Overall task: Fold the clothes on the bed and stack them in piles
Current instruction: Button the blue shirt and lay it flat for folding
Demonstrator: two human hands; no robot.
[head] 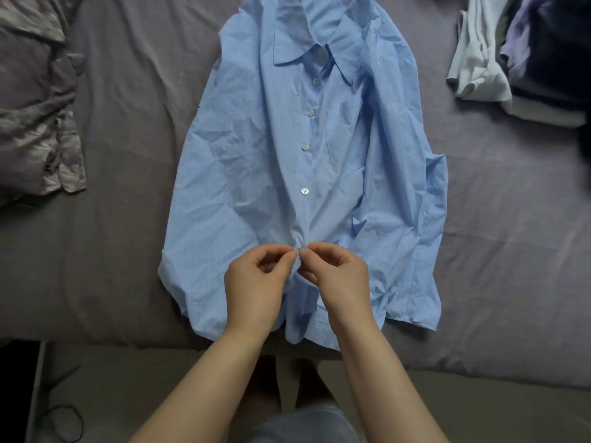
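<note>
Blue shirt (297,161) lies flat, collar away, on grey bed (128,123). L hand (256,282) & R hand (339,276) both pinch its placket near the hem. Clothes pile (518,52) far right, grey garment (35,100) left.
</note>
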